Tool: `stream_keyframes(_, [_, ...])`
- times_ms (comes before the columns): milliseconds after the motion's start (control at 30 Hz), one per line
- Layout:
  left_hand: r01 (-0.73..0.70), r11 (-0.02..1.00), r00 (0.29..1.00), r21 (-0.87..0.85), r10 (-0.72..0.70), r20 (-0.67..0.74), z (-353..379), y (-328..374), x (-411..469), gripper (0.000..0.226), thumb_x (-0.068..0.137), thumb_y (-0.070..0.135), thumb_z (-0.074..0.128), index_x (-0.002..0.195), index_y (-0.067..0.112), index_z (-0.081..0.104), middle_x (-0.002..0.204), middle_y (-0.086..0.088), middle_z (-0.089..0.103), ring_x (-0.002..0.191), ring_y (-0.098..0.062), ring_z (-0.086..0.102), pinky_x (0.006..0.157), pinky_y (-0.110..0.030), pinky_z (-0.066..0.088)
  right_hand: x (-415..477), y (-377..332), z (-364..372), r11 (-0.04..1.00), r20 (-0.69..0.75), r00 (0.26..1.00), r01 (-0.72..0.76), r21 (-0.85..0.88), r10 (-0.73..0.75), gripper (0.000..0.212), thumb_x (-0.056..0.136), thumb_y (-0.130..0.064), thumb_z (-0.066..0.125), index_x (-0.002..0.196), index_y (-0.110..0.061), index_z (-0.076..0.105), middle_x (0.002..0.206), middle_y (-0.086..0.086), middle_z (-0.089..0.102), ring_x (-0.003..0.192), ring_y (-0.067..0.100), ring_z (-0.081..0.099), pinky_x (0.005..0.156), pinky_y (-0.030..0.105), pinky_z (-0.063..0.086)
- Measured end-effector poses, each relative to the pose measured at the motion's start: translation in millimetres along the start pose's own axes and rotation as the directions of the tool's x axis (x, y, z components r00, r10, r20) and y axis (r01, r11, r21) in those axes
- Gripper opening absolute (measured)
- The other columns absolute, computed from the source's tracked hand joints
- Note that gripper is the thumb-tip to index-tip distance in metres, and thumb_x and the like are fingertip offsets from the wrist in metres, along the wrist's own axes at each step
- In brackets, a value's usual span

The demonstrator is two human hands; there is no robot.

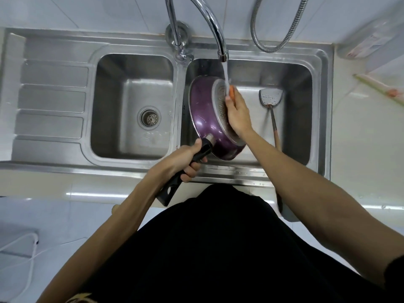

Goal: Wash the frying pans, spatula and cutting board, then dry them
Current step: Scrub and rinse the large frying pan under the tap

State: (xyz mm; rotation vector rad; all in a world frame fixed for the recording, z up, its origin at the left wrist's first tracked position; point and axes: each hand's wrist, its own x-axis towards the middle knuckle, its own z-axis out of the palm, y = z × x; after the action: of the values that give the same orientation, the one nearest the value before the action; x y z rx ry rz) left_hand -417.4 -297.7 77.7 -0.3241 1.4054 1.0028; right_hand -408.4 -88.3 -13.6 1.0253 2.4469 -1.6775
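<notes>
Currently left hand (185, 160) grips the black handle (197, 157) of the purple frying pan (203, 114), tilted on edge in the right basin of the steel double sink (65, 167); right hand (237, 114) holds an orange scrubber (231, 92) against its underside under the chrome faucet (222, 52) stream. Beside it in the same basin lies the slotted metal spatula (271, 99).

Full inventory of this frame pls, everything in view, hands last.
frying pan: 1, purple with black handle, held on edge over the right basin, under running water
scrubber: 1, orange, against the pan's underside
spatula: 1, metal, lying in the right basin
sink: 1, stainless, two basins, drainboard at left
strainer: 1, metal, in the left basin's drain
faucet: 1, chrome, spout over the right basin
pipe: 1, chrome, behind the divider
hose: 1, metal, looped on the wall
cable: 1, white, lower left
left hand: grips the pan handle
right hand: holds the scrubber to the pan
</notes>
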Motion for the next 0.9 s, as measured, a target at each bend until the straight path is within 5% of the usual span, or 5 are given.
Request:
stream_keyframes(167, [-0.097,0.975,0.978,0.202,0.132,-0.163,13,-15,6,0.066,0.105,0.058,0.028,0.092,0.003,0.062,0.053,0.002,0.043,0.036,-0.01,0.033,0.037,-0.019,0.028,34,-28,-6,0.994,-0.032,0.998,0.052,0.092,-0.05,0.055,0.102,-0.033,0.045,0.154,-0.017,0.04,0.146,0.003,0.056,0.11,0.005,0.062,0.107,0.033,0.048])
stream_keyframes(433, [-0.128,0.669,0.85,0.732,0.454,-0.266,-18,-26,21,0.061,0.1,0.056,0.042,0.079,0.002,0.06,0.073,-0.012,0.061,0.064,-0.029,0.056,0.054,-0.033,0.04,31,-50,-74,0.988,-0.163,0.978,0.143,0.063,-0.131,0.053,0.097,-0.03,0.05,0.149,-0.025,0.047,0.145,-0.001,0.056,0.13,0.017,0.055,0.113,0.043,0.044])
stream_keyframes(600, [-0.091,0.526,0.805,0.845,0.538,-0.249,-26,-37,28,0.053,0.094,0.057,0.058,0.079,0.006,0.059,0.064,-0.005,0.056,0.064,-0.028,0.057,0.055,-0.035,0.042,25,-62,-115,0.949,-0.025,0.966,0.246,-0.197,-0.256,0.049,0.098,-0.033,0.052,0.146,-0.027,0.051,0.142,-0.003,0.06,0.126,0.018,0.058,0.112,0.039,0.045])
stream_keyframes(733, [-0.1,0.466,0.769,0.879,0.596,-0.229,-29,-43,31,0.049,0.089,0.053,0.069,0.092,0.005,0.058,0.071,-0.007,0.055,0.068,-0.029,0.055,0.058,-0.036,0.043,24,-48,-117,0.861,0.134,0.981,0.19,-0.471,-0.143,0.049,0.095,-0.02,0.059,0.144,-0.016,0.054,0.137,0.007,0.064,0.13,0.024,0.057,0.115,0.027,0.036])
stream_keyframes(900, [-0.215,0.526,0.758,0.823,0.621,-0.199,-34,-50,33,0.04,0.087,0.034,0.076,0.095,0.007,0.048,0.07,-0.002,0.052,0.065,-0.025,0.053,0.052,-0.032,0.035,5,1,-89,0.592,0.229,0.963,0.27,-0.759,-0.145,0.058,0.094,-0.037,0.048,0.144,-0.008,0.049,0.149,0.018,0.05,0.139,0.042,0.042,0.117,0.055,0.031])
